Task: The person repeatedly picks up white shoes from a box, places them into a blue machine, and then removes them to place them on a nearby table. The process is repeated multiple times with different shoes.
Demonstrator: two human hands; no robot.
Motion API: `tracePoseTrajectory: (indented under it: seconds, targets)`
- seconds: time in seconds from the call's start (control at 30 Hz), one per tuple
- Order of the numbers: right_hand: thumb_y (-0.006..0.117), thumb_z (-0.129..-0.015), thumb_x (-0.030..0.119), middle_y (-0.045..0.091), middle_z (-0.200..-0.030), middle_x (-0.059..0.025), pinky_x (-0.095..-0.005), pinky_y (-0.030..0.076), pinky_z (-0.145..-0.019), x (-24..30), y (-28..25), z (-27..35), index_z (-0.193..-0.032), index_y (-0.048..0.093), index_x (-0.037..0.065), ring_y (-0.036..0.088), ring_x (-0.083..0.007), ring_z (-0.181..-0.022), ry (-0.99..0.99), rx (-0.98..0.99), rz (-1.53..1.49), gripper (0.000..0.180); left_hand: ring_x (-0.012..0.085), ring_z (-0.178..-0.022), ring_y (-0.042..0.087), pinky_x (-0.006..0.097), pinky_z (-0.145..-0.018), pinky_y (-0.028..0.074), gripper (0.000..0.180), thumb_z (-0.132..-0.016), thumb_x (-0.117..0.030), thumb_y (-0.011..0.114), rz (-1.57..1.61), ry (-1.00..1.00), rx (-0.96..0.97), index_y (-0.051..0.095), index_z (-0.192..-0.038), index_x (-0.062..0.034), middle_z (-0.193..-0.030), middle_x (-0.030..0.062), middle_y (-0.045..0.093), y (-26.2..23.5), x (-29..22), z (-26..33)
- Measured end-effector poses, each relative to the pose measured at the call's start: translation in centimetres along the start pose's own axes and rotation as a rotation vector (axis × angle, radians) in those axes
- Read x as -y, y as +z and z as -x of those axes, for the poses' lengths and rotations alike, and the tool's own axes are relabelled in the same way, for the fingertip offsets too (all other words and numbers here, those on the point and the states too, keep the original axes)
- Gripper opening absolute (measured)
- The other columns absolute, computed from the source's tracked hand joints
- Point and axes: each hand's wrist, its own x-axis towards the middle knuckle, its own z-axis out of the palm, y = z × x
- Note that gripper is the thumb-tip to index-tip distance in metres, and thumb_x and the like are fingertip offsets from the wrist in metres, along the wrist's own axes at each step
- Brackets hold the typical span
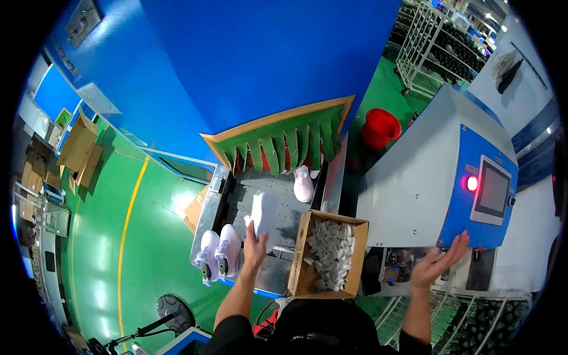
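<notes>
My left hand (254, 244) is closed on a white shoe (264, 213), blurred a little, above the perforated grey conveyor bed (239, 192). To its left, two pale shoes with lilac laces, an outer shoe (207, 255) and an inner shoe (228, 245), stand side by side on the metal ledge. Another pinkish-white shoe (303, 185) lies farther up the bed by the green strip curtain (284, 145). My right hand (439, 260) is raised with its fingers stretched out, holding nothing, just below the blue control panel of a grey machine (408, 177).
A cardboard box (300, 254) full of small white pieces stands between my arms, against the conveyor's end. A red bucket (380, 128) sits on the green floor beyond. The machine carries a screen (493, 184) and a lit red button (471, 183). Wire carts (438, 50) stand behind.
</notes>
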Motion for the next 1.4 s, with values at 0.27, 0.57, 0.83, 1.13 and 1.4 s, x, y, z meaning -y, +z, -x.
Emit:
tracePoseTrajectory:
  seconds: [0.27, 0.57, 0.83, 1.13, 1.4]
  targets:
    - [0.075, -0.084, 0.021, 0.028, -0.155, -0.0240, -0.0498, 0.029, -0.119, 10.7, -3.6, 9.6, -0.159, 0.006, 0.000, 0.032, -0.0343, -0.144, 0.549, 0.671, -1.530, 0.104, 0.0281, -0.138, 0.046, 0.042, -0.109, 0.046, 0.065, -0.084, -0.002, 0.079, 0.163, 0.610, 0.385, 0.048, -0.141, -0.0089, -0.151, 0.0197, 0.042, 4.8, -13.7, 21.0]
    - [0.068, -0.076, 0.004, 0.056, -0.138, -0.0166, -0.0432, 0.046, -0.109, -1.7, -8.5, 10.5, -0.152, 0.037, 0.002, 0.058, -0.0307, -0.124, 1.122, 0.793, -1.720, 0.082, 0.0142, -0.099, 0.061, 0.030, -0.085, 0.051, 0.036, -0.092, -0.018, 0.076, 0.340, -0.037, 0.782, 0.059, -0.119, -0.0038, -0.114, 0.0104, 0.063, 10.5, -19.6, 26.3]
    - [0.066, -0.081, 0.020, 0.062, -0.127, -0.0160, -0.0459, 0.055, -0.096, -7.8, -14.1, 17.2, -0.144, 0.046, 0.004, 0.066, -0.0306, -0.109, 1.474, 0.334, -1.963, 0.068, 0.0383, -0.118, 0.065, 0.039, -0.089, 0.056, 0.030, -0.092, -0.020, 0.074, -0.007, 0.604, 0.801, 0.069, -0.119, -0.0066, -0.147, 0.0242, 0.051, 16.0, -20.9, 34.7]
    - [0.080, -0.072, 0.007, 0.054, -0.145, -0.0163, -0.0391, 0.043, -0.111, -15.0, -17.2, 21.1, -0.155, 0.034, -0.002, 0.056, -0.0271, -0.129, 1.272, 0.687, -1.614, 0.095, 0.0102, -0.093, 0.059, 0.027, -0.082, 0.049, 0.037, -0.106, -0.035, 0.057, 0.545, -0.406, 0.962, 0.061, -0.123, -0.0022, -0.112, 0.0026, 0.063, 21.5, -17.2, 33.8]
    - [0.080, -0.076, 0.007, 0.046, -0.152, -0.0134, -0.0349, 0.028, -0.119, -14.5, -16.4, 20.1, -0.157, 0.029, -0.003, 0.045, -0.0220, -0.139, 1.128, 0.809, -1.513, 0.096, 0.0072, -0.084, 0.057, 0.025, -0.075, 0.049, 0.025, -0.103, -0.025, 0.063, 0.331, -0.218, 0.857, 0.064, -0.108, -0.0015, -0.093, -0.0007, 0.065, 23.6, -15.3, 32.9]
